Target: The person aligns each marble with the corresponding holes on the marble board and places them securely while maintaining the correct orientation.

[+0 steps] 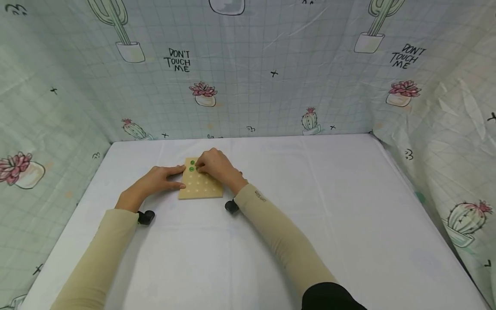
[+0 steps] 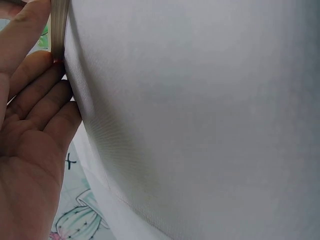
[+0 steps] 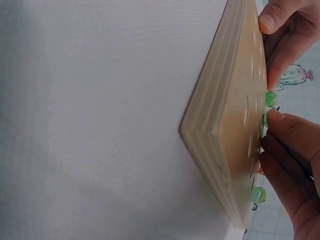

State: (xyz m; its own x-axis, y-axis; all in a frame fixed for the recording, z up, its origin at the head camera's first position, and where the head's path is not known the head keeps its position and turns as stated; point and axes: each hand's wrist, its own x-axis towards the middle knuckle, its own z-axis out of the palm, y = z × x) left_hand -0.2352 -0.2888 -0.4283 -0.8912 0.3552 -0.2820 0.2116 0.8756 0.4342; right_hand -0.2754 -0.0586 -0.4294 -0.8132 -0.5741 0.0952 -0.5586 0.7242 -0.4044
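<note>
A square wooden board [image 1: 201,189] with rows of round hollows lies flat on the white table. Two green glass marbles [image 1: 191,166] sit near its far left corner. Along the board's left edge, my left hand [image 1: 156,181] touches with thumb and forefinger spread; the left wrist view shows its other fingers extended beside the board's layered edge [image 2: 58,30]. My right hand [image 1: 217,165] is over the board's far part, thumb and fingertips pinching at a green marble [image 3: 265,119], mostly hidden by the thumb. Another green marble [image 3: 258,195] and a bit of orange show beyond those fingers.
White cloth [image 1: 271,241] covers the table. Fabric printed with cacti [image 1: 248,73] hangs at the back and both sides. A black camera [image 1: 146,217] is strapped to the left wrist, another [image 1: 231,207] to the right.
</note>
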